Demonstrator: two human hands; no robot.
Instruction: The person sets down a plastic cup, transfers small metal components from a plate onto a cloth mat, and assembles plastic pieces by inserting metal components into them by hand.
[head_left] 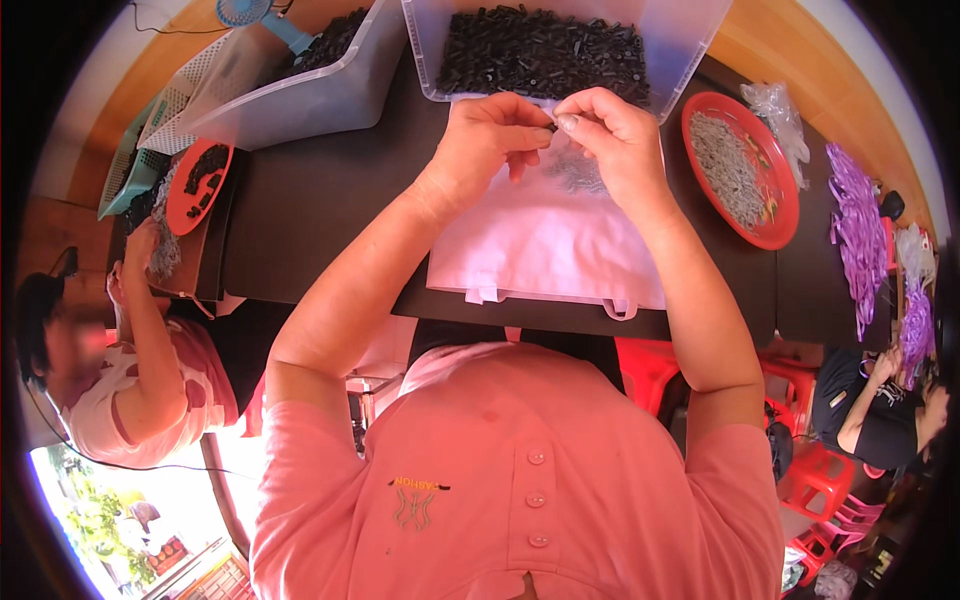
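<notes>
Over the dark table [330,190] I bring both hands together above a pale pink cloth [545,245] spread in front of me. My left hand [490,135] and right hand [610,130] meet at the fingertips, pinched on a tiny part [553,118] that I can barely make out between them; its shape is too small to tell. Just beyond my knuckles sits a clear plastic bin [690,40] full of small black pieces [540,50], and a heap of thin grey bits [575,170] lies on the cloth under my right hand. A red plate [785,215] with more grey bits sits to my right. I judge the part light, stiff and easy to drop, so a fingertip pinch close to its ends suits it best. Another person's hand [140,245] works at a second red plate [180,215] far to the left
</notes>
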